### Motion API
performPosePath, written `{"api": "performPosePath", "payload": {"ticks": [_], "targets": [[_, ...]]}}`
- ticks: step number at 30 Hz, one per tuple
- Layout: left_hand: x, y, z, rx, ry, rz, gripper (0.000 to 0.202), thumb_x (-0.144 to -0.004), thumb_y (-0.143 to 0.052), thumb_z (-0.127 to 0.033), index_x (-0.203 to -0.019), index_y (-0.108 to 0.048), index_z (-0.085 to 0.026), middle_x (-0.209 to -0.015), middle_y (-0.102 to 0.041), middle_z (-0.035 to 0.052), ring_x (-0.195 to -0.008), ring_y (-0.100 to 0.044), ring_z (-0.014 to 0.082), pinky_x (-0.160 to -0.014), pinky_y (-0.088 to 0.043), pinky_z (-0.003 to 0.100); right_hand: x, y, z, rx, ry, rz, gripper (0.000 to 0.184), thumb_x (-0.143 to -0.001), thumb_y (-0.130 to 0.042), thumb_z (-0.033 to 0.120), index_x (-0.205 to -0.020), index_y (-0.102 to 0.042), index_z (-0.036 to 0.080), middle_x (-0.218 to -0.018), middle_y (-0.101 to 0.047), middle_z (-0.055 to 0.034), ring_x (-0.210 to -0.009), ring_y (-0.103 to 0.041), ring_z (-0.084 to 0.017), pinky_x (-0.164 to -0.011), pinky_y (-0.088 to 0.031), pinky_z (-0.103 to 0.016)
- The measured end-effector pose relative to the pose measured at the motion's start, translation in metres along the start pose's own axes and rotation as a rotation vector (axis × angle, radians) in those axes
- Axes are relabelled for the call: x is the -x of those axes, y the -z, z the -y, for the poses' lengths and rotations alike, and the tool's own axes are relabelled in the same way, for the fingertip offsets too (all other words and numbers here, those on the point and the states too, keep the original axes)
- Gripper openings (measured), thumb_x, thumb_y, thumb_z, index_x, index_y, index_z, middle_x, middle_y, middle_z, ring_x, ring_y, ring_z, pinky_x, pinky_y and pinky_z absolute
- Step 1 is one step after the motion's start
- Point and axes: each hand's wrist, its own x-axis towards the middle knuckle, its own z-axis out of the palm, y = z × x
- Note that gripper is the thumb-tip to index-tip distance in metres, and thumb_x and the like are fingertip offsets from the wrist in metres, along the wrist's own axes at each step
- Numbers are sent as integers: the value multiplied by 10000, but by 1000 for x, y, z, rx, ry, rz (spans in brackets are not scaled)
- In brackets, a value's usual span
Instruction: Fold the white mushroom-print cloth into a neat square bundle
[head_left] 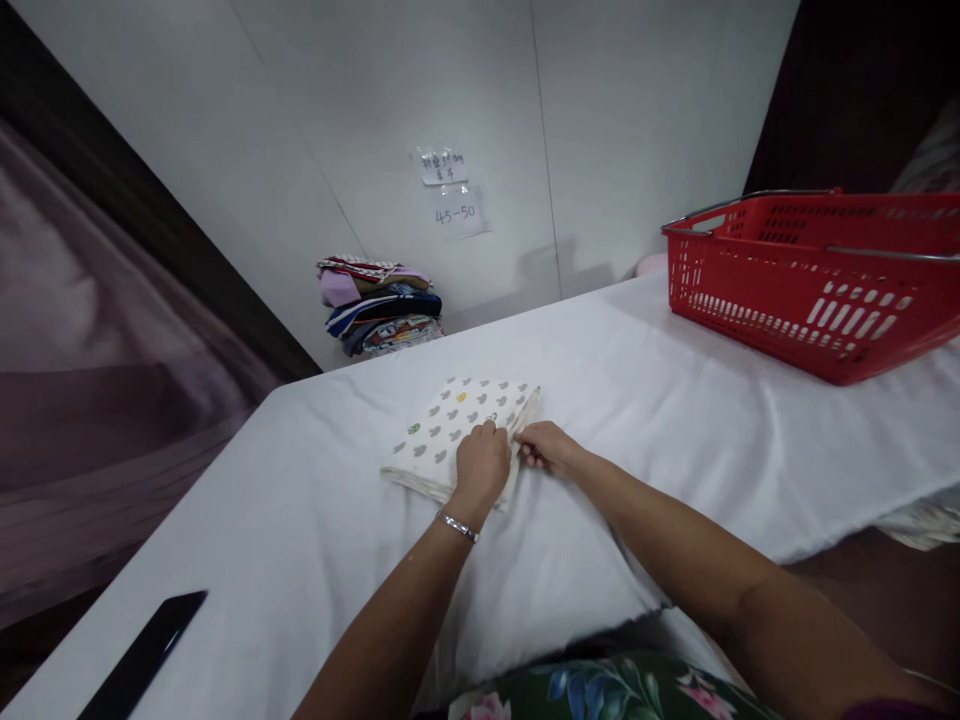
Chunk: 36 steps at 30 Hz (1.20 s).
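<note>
A folded white cloth (431,440) with grey, yellow and green printed figures lies flat on the white-covered table (315,520). On its right part rests my left hand (484,462), fingers curled down on the fabric near the right edge; a silver bracelet is on that wrist. Just beside it, my right hand (546,446) pinches the cloth's right edge between thumb and fingers. Several layers show along the near and right edges of the cloth. The left fingertips are partly hidden from view.
A red plastic basket (787,290) with metal handles stands at the table's right. Against the wall is a stack of folded clothes (382,305), below paper notes (456,212). A black phone-like slab (146,655) lies front left. A pinkish curtain (97,400) hangs left.
</note>
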Motion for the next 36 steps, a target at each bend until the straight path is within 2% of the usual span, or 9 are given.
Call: {"api": "performPosePath", "payload": {"ticks": [8,16,20,24,30,34,36], "targets": [[6,-14,-7,-19,-41,-13,208,-854,-400,-136,-897,-604,-147,-874,-562,82,-878,-524,214,-724,-402,326,3,1,-2,17,7,9,214,-743,-526,142,-539,-463,162,-384,-479,55,-296,-408,-50,-277,-228,-160],[11,-12,-9,53,-33,17,241,-874,-378,-153,-1010,-577,-150,-920,-558,90,-917,-513,212,-751,-405,329,9,1,-1,60,25,41,265,-806,-524,328,-600,-507,162,-401,-490,54,-295,-414,-59,-284,-241,-171],[25,-11,-10,98,-17,-4,240,-854,-398,-143,-1041,-547,-162,-966,-553,82,-928,-505,216,-747,-414,336,14,-3,-1,173,41,-15,308,-810,-515,334,-551,-462,175,-355,-460,52,-265,-353,-52,-285,-215,-174],[42,-13,-8,125,-15,-45,291,-837,-380,-98,-1094,-498,-164,-1015,-562,80,-937,-506,203,-806,-410,352,13,-3,-4,235,57,-39,317,-805,-502,344,-538,-445,183,-340,-451,46,-263,-341,-55,-289,-217,-176],[59,-26,-4,193,-77,-116,398,-821,-376,-96,-1212,-435,-140,-1205,-538,106,-1086,-487,216,-902,-401,364,9,-1,-12,250,110,-25,312,-786,-521,371,-547,-447,184,-367,-459,42,-284,-352,-57,-307,-243,-177],[71,-36,1,260,-126,-169,449,-826,-379,-121,-1274,-397,-149,-1310,-484,103,-1203,-430,211,-989,-362,378,10,1,-15,326,134,-70,311,-773,-523,422,-577,-455,190,-431,-499,27,-322,-407,-76,-322,-269,-195],[78,-37,7,311,-146,-181,449,-847,-384,-170,-1295,-376,-160,-1332,-471,100,-1236,-411,202,-1024,-339,389,13,2,-15,439,240,-164,280,-765,-527,434,-630,-495,191,-494,-546,10,-388,-478,-106,-366,-339,-214]]}}
